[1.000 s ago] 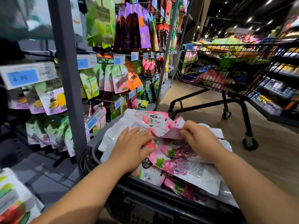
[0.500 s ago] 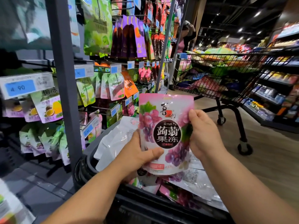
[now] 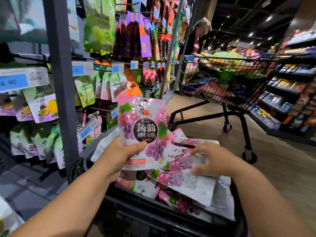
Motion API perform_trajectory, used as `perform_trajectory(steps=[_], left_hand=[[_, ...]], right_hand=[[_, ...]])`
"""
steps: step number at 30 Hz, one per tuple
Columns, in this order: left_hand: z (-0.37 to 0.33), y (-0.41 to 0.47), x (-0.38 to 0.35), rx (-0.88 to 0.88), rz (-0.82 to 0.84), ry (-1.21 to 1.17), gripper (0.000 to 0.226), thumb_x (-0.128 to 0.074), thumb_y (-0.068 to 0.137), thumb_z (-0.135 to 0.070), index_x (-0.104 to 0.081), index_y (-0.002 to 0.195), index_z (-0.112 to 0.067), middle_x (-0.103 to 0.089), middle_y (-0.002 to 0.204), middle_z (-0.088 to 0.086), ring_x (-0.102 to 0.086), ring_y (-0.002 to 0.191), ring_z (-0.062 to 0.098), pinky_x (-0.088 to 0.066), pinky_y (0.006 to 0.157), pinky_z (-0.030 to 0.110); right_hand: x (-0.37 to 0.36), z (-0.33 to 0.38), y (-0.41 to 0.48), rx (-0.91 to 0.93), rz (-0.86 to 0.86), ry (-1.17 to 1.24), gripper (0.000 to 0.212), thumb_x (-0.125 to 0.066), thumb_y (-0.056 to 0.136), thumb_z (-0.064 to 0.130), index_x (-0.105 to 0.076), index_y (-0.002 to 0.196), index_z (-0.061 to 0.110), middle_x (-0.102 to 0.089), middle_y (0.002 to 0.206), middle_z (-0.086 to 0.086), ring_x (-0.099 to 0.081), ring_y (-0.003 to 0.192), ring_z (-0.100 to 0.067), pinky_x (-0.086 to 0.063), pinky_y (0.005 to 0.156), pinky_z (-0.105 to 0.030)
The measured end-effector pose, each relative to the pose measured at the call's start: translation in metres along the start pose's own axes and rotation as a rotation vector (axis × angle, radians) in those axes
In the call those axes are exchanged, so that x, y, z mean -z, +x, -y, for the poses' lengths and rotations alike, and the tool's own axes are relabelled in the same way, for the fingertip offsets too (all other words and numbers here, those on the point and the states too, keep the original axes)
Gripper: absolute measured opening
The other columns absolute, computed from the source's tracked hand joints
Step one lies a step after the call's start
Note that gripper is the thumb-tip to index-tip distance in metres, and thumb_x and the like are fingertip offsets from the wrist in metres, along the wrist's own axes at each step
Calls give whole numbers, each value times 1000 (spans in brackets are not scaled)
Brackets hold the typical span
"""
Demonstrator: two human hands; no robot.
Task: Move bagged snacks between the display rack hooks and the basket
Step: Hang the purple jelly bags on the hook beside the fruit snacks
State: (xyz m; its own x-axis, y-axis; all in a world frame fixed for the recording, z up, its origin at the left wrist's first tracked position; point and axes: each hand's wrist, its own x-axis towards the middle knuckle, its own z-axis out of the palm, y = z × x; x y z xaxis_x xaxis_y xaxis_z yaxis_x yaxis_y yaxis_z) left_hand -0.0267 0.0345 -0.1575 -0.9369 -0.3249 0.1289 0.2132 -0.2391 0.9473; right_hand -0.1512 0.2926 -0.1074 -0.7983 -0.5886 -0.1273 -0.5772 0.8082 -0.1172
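My left hand (image 3: 118,156) grips a pink grape-jelly snack bag (image 3: 142,129) by its lower left corner and holds it upright above the black basket (image 3: 136,214). My right hand (image 3: 212,159) is down in the basket, its fingers curled over another pink bag (image 3: 181,180) lying flat on the pile of several bags. The display rack (image 3: 59,82) with hooks of hanging snack bags stands at the left, close to the basket.
A full black wire trolley (image 3: 227,82) stands in the aisle ahead on the wooden floor. A person (image 3: 196,38) stands behind it by the rack's far end. Stocked shelves (image 3: 294,93) line the right side.
My right hand has let go of the upright grape bag and dropped onto the bags in the basket. The left hand alone now holds that bag, slightly higher and further left.
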Motion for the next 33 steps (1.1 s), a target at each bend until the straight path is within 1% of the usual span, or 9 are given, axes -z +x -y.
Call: perform_trajectory(steps=[4, 9, 14, 19, 22, 25, 28, 30, 33], left_hand=[[-4, 1, 5, 14, -37, -21, 53, -80, 64, -10, -63, 113, -3, -76, 90, 14, -73, 76, 24, -61, 65, 34], [-9, -1, 4, 4, -36, -16, 27, -67, 79, -2, -66, 105, -10, -76, 86, 10, -73, 72, 22, -60, 61, 31], [-6, -2, 5, 10, -47, 14, 25, -65, 84, 1, -66, 105, -13, -77, 87, 8, -73, 73, 20, -60, 61, 30], [-7, 0, 11, 0, -101, 4, 24, -69, 79, -4, -67, 102, -10, -76, 84, 10, -73, 71, 22, -61, 62, 32], [-11, 2, 15, -16, -127, -26, 29, -71, 73, -9, -67, 102, -9, -76, 82, 10, -73, 69, 23, -61, 64, 35], [-14, 3, 18, -37, -155, -56, 24, -68, 81, -4, -66, 103, -12, -76, 80, 8, -73, 68, 22, -61, 59, 35], [-15, 2, 17, -39, -193, -66, 27, -70, 82, -4, -65, 107, -9, -76, 81, 9, -73, 67, 22, -58, 53, 32], [-11, 2, 13, -28, -223, -44, 27, -72, 81, -4, -67, 107, -7, -76, 88, 14, -73, 71, 25, -59, 60, 36], [-3, 1, 4, 3, -241, -37, 27, -76, 78, -7, -69, 104, -7, -75, 93, 18, -72, 81, 33, -57, 82, 53]], right_hand=[[5, -1, -4, -15, 83, 94, 81, -86, 60, 59, -51, 131, 42, -44, 141, 16, -44, 128, -11, -39, 102, -29], [-1, 4, 1, -46, -9, 17, 77, -83, 57, 67, -52, 124, 48, -51, 138, 20, -51, 122, -10, -45, 96, -30], [-5, 8, 2, -49, -142, -41, 55, -77, 69, 62, -59, 118, 47, -58, 113, 22, -52, 97, -4, -44, 75, -22], [-8, 8, 0, 0, -298, 120, 26, -74, 81, 46, -69, 105, 37, -59, 85, 24, -54, 73, 2, -37, 58, -16], [-8, 7, 2, 13, -400, 314, 12, -73, 84, 35, -71, 93, 28, -68, 77, 11, -58, 65, -4, -42, 56, -21], [-7, 3, 5, -15, -485, 572, 4, -72, 86, 27, -72, 84, 24, -71, 72, 0, -65, 67, -20, -51, 62, -34], [-5, 1, 5, -74, -522, 883, 8, -68, 90, 16, -70, 83, 13, -68, 69, -11, -55, 57, -25, -43, 49, -30], [-4, 5, 5, -82, -511, 1201, 12, -62, 93, 10, -66, 83, 5, -65, 67, -12, -56, 55, -24, -42, 48, -27], [-1, 17, 7, -56, -362, 1628, 15, -52, 97, 11, -63, 93, 3, -70, 76, -14, -66, 59, -22, -52, 51, -30]])
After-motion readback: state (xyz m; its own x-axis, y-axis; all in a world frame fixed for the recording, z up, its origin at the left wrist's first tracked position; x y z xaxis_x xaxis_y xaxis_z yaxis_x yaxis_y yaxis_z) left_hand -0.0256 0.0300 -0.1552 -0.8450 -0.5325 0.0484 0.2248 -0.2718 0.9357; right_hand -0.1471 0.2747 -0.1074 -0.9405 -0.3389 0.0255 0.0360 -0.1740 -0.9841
